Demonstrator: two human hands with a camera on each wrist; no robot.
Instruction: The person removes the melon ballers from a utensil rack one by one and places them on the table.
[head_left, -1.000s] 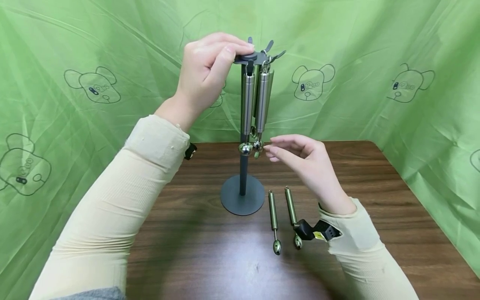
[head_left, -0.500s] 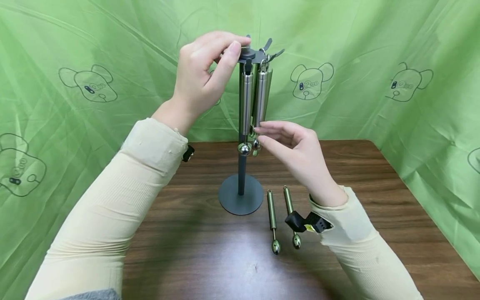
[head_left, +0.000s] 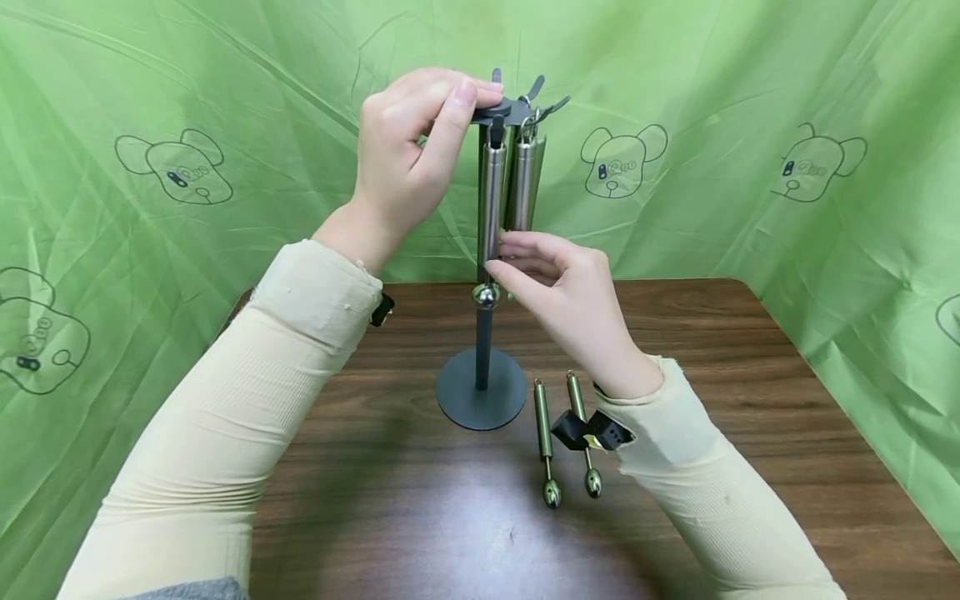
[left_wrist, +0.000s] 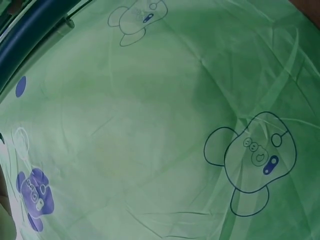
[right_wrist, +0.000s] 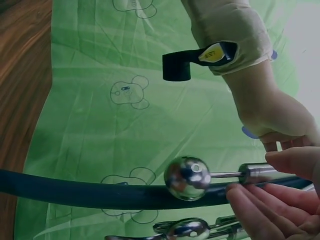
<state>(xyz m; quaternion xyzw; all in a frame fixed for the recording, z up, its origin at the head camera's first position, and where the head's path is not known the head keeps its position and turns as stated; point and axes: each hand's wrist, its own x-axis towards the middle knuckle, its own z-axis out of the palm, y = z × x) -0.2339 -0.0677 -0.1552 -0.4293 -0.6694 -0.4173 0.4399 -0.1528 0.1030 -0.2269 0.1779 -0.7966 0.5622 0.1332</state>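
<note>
Fingers of my left hand (head_left: 405, 150) rest over the top of the dark utensil stand (head_left: 480, 408). The left side of its hook ring is hidden beneath them. My right hand (head_left: 566, 287) pinches the lower handle of the nearest hanging melon baller (head_left: 492, 196) between thumb and fingers. Its shiny round head (right_wrist: 187, 177) juts past the fingertips in the right wrist view. Behind it hang other steel-handled utensils (head_left: 525, 179), their lower ends mostly hidden by the right hand. Only the curtain and the stand's edge show in the left wrist view.
On the wooden table (head_left: 360, 500) right of the base lie two steel scoops, one nearer the stand (head_left: 543, 433) and another (head_left: 592, 482) partly behind the right wrist camera (head_left: 588, 429). A green curtain (head_left: 675, 83) with printed bear faces surrounds the table.
My right hand has moved left and up, from beside the rear utensils' lower ends to the front melon baller's handle. The left hand has stayed on the stand's top, its fingers shifting slightly.
</note>
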